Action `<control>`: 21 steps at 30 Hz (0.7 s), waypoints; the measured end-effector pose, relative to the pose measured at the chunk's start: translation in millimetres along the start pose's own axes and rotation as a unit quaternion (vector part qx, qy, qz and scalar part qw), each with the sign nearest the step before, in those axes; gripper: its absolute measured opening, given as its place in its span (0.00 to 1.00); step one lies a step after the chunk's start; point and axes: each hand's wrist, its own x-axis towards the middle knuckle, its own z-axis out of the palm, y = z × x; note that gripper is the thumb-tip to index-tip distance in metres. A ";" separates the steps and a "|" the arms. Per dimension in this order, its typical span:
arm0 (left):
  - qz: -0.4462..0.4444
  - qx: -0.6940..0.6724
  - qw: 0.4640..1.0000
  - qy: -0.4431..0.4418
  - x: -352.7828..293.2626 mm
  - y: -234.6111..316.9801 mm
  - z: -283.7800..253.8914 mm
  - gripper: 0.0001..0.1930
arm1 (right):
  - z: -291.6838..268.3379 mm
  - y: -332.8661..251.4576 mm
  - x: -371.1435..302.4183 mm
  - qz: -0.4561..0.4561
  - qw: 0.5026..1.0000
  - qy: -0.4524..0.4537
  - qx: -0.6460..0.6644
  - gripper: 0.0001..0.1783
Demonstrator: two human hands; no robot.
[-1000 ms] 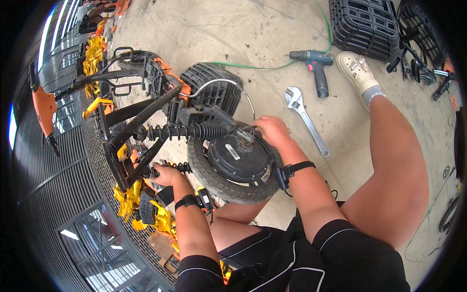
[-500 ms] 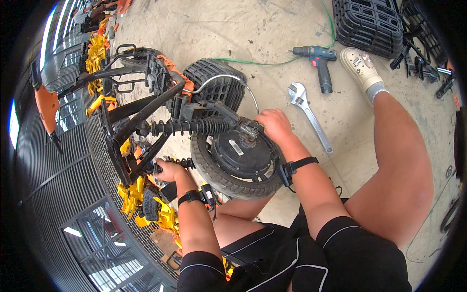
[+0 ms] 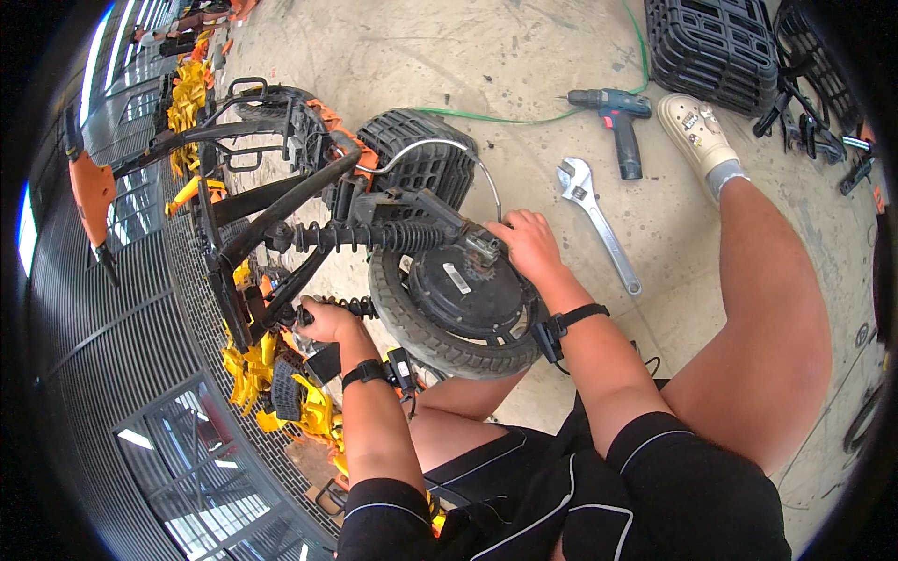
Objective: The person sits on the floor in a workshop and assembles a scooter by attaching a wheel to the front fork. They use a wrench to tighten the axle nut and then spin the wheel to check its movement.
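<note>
A wheel (image 3: 432,338) with a treaded tyre and a round black hub (image 3: 472,297) lies tilted before me, joined to the black tubular frame (image 3: 267,210) of a small vehicle. My right hand (image 3: 529,245) is curled over the end of the axle bracket (image 3: 482,245), its fingertips partly hidden on the far side. A coil-spring shock absorber (image 3: 374,236) runs from that bracket to the frame. Beneath it, my left hand (image 3: 327,321) closes round the frame end of a second shock absorber (image 3: 358,309). A silver-grey cable (image 3: 435,143) arches down to my right hand.
An adjustable wrench (image 3: 601,226) and a cordless drill (image 3: 613,122) lie on the concrete floor to the right. A green hose (image 3: 505,122) runs behind them. Black plastic crates (image 3: 713,47) stand at the far right; yellow parts (image 3: 248,374) are piled left. My shod foot (image 3: 697,136) is beside the drill.
The frame and wheel have tipped slightly, the bracket end shifting a little with my right hand. That hand's fingers sit slightly higher and more bent. My left hand keeps its place.
</note>
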 end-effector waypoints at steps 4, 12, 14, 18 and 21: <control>0.028 0.035 0.999 0.023 0.5 2.1 0.2 0.32 | 3.0 -4.3 -5.9 0.017 1.000 0.017 -0.008 0.27; 0.014 -0.016 1.000 0.000 -7.1 4.1 -4.3 0.25 | 8.0 -7.9 -6.8 0.046 0.999 0.004 0.014 0.26; 0.017 -0.013 1.000 -0.012 -2.2 0.7 1.5 0.30 | 17.4 0.1 -8.2 0.059 0.997 0.026 0.046 0.25; -0.015 -0.015 0.999 -0.035 10.9 -9.0 1.8 0.37 | -0.2 -4.8 2.7 0.091 0.990 -0.053 0.096 0.25; -0.082 -0.111 0.989 -0.059 -14.1 27.6 -4.5 0.35 | -14.4 1.3 15.1 0.108 0.978 -0.143 0.109 0.22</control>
